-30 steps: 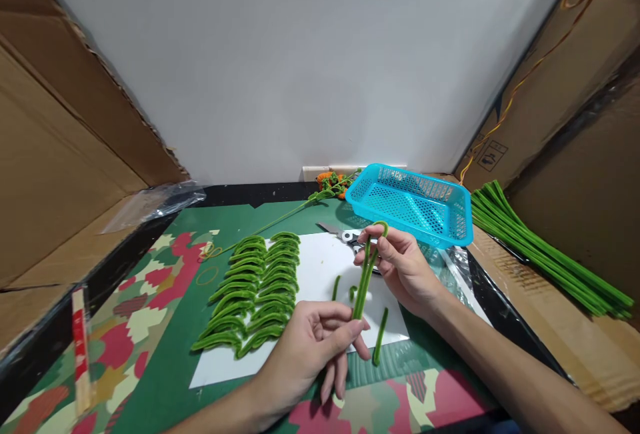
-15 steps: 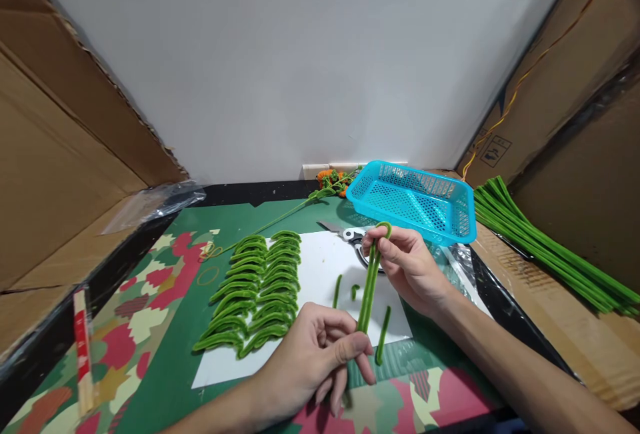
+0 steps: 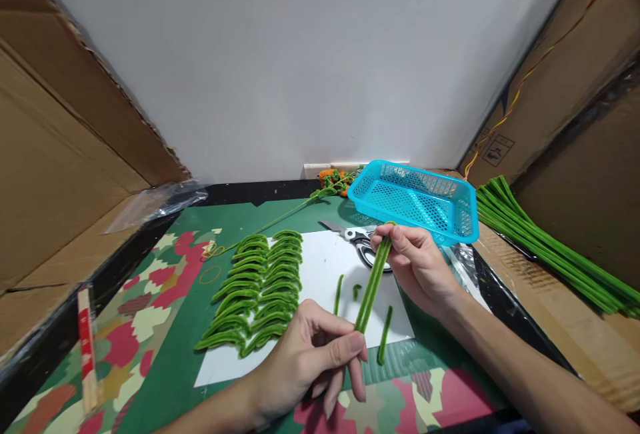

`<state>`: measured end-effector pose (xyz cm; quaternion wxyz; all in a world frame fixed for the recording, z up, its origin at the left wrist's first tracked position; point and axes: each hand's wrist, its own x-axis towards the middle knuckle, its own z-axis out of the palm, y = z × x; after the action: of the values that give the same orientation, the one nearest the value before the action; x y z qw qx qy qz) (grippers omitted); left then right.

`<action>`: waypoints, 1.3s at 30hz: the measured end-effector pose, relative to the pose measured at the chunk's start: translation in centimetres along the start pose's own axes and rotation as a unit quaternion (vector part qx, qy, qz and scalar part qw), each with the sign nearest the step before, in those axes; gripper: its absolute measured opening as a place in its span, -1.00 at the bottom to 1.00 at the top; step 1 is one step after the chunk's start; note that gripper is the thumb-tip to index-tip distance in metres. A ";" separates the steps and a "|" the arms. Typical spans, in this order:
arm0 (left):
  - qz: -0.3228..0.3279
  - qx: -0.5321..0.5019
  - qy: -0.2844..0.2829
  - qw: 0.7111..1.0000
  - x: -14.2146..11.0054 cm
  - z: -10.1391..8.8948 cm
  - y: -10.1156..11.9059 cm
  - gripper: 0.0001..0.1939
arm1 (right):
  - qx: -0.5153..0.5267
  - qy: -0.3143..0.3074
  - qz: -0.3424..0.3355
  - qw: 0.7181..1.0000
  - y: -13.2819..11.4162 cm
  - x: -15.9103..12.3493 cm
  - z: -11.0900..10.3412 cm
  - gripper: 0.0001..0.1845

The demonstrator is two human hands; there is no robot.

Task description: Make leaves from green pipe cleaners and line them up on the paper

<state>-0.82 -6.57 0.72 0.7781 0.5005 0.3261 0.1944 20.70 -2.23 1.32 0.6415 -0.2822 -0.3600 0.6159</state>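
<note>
A green pipe cleaner [image 3: 373,286], doubled into two parallel strands, slants between my two hands. Thumb and fingers of my left hand [image 3: 327,351] pinch its lower end. At the top, my right hand [image 3: 417,261] closes on the bend, which is mostly covered by the fingertips. Beneath lies a sheet of white paper [image 3: 320,264] with two columns of curved green pipe-cleaner pieces [image 3: 250,281] on its left part. Short green offcuts [image 3: 385,334] lie near my hands. Partly behind my right hand are black-and-grey scissors [image 3: 357,237].
A blue plastic basket [image 3: 413,204] stands at the back right. Long green pipe cleaners [image 3: 545,247] lie on cardboard to the right. An orange flower with a green stem [image 3: 333,184] rests at the back. Wrapped chopsticks [image 3: 87,351] lie at left, rubber bands [image 3: 210,274] beside the columns.
My right hand has slid slightly right, tilting the doubled pipe cleaner more. The loop showing above the fingers is now pressed smaller and mostly covered.
</note>
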 end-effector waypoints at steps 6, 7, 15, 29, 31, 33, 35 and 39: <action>0.015 0.014 0.000 1.000 -0.2 0.2 0.0 -0.49 | -0.009 0.024 -0.011 1.000 0.1 -0.3 0.4 -0.73; 0.014 0.016 -0.002 1.000 -0.2 0.3 -0.1 -0.49 | -0.013 0.027 -0.009 1.000 0.1 -0.3 0.4 -0.72; 0.013 0.009 0.032 0.999 -0.5 0.5 -0.7 -0.50 | -0.020 0.060 -0.021 0.998 0.0 -0.6 0.3 -0.73; -0.014 -0.024 0.002 1.000 -0.5 1.0 -0.6 -0.56 | 0.009 -0.008 0.055 0.998 0.1 -1.3 0.2 -0.76; -0.011 -0.021 0.000 1.000 -0.4 1.0 -0.6 -0.54 | 0.018 0.000 0.052 0.998 -0.1 -1.4 0.2 -0.78; -0.005 -0.015 0.001 1.000 -0.4 0.9 -0.7 -0.52 | 0.022 0.005 0.042 0.999 -0.3 -1.5 0.3 -0.80; 0.000 -0.015 0.000 1.000 -0.3 0.8 -0.7 -0.52 | 0.012 0.006 0.030 0.999 -0.5 -1.5 0.4 -0.81; 0.028 -0.004 -0.021 0.999 -0.4 0.8 -0.6 -0.54 | -0.026 0.003 0.006 1.000 -0.3 -1.7 0.4 -0.82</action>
<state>-0.54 -7.63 0.49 0.7812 0.5099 0.2948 0.2068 20.63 -3.98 1.62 0.6314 -0.3030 -0.3725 0.6089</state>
